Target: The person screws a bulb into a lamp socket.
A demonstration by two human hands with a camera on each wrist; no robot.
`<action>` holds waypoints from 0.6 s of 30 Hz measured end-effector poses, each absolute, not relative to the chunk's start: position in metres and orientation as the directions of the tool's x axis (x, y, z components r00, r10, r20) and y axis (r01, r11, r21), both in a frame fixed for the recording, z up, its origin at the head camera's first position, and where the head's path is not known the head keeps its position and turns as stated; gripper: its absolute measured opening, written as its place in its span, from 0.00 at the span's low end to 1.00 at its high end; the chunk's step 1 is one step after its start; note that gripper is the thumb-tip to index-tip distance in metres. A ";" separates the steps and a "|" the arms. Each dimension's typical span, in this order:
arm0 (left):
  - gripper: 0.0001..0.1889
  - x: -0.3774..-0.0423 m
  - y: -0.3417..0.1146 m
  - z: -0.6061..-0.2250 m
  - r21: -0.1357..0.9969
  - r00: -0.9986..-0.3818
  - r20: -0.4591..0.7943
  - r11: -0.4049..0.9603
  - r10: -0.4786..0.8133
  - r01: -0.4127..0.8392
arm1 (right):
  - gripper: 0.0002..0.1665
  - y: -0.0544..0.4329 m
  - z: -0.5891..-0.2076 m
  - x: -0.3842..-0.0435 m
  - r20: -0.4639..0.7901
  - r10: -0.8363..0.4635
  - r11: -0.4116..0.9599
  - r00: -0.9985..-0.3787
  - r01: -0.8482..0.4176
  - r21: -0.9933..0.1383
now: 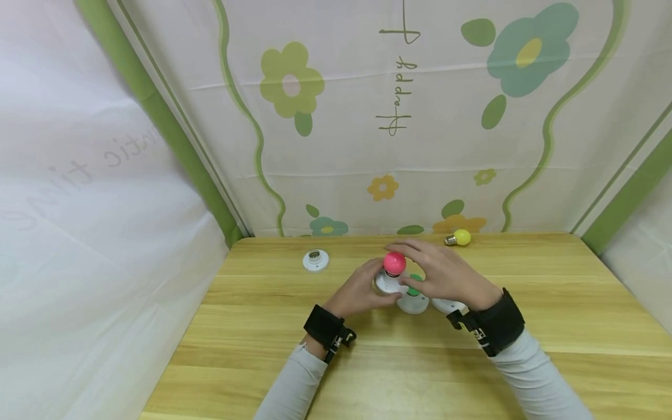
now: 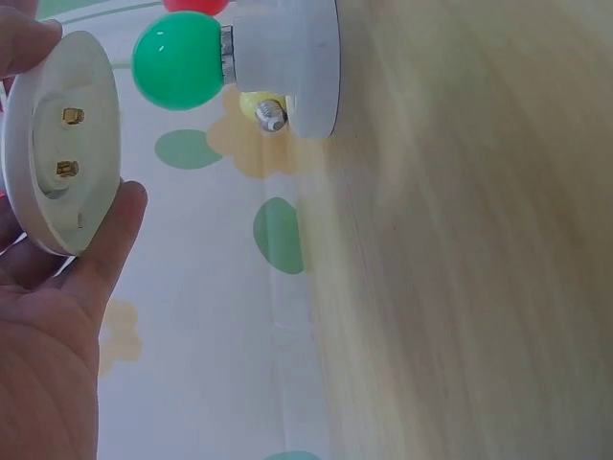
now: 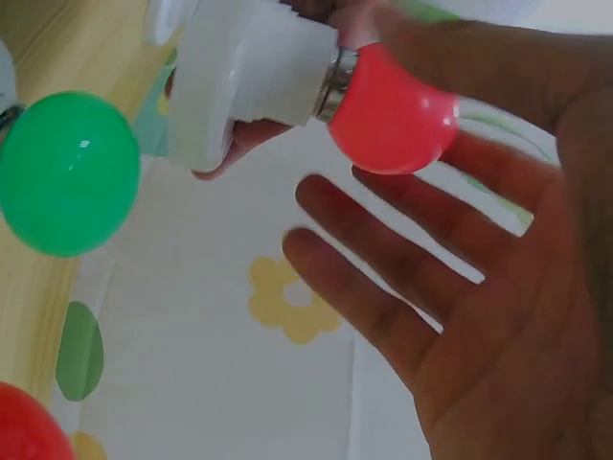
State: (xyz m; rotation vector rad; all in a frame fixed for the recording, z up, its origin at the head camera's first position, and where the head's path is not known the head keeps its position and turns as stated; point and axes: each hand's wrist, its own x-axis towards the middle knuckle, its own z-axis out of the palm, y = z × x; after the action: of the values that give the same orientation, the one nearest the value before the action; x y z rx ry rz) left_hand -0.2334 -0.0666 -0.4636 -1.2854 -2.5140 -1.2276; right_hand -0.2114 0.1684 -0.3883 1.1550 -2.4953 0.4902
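Note:
My left hand (image 1: 358, 291) grips a white lamp socket (image 1: 387, 284) by its round base, raised off the table. Its underside, with two brass terminals, faces the left wrist camera. A pinkish-red light bulb (image 1: 394, 263) sits in this socket, its metal collar (image 3: 337, 84) partly showing. My right hand (image 1: 446, 271) holds the bulb between thumb and index finger, while the other fingers spread out past it. Just below the hands, a green bulb (image 3: 69, 172) stands in a second white socket (image 1: 413, 304), partly covered by my right thumb in the head view.
Right of the green bulb is another socket (image 1: 448, 305), mostly behind my right hand; a second red bulb (image 3: 29, 431) shows there. A bulbless socket (image 1: 315, 261) sits at back left. A yellow bulb (image 1: 462, 237) lies near the table's (image 1: 378, 373) back edge, against a printed curtain (image 1: 336, 151).

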 end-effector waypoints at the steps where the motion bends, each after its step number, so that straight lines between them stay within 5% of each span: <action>1: 0.39 -0.233 -0.067 -0.463 0.623 -0.649 0.386 0.333 0.656 0.708 | 0.39 0.169 -0.388 -0.211 0.442 -0.665 0.596 -0.602 -0.785 -0.172; 7: 0.40 -0.234 -0.067 -0.464 0.614 -0.632 0.396 0.319 0.667 0.722 | 0.29 0.169 -0.387 -0.210 0.443 -0.683 0.559 -0.581 -0.806 -0.195; 18: 0.40 -0.235 -0.065 -0.465 0.614 -0.629 0.385 0.322 0.675 0.721 | 0.29 0.166 -0.387 -0.211 0.466 -0.670 0.581 -0.577 -0.799 -0.155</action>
State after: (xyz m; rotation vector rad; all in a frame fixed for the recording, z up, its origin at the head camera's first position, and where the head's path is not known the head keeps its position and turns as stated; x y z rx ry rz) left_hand -0.2345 -0.0655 -0.4647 -1.3249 -2.5063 -1.2125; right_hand -0.2108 0.1656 -0.3867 1.1915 -2.4564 0.5009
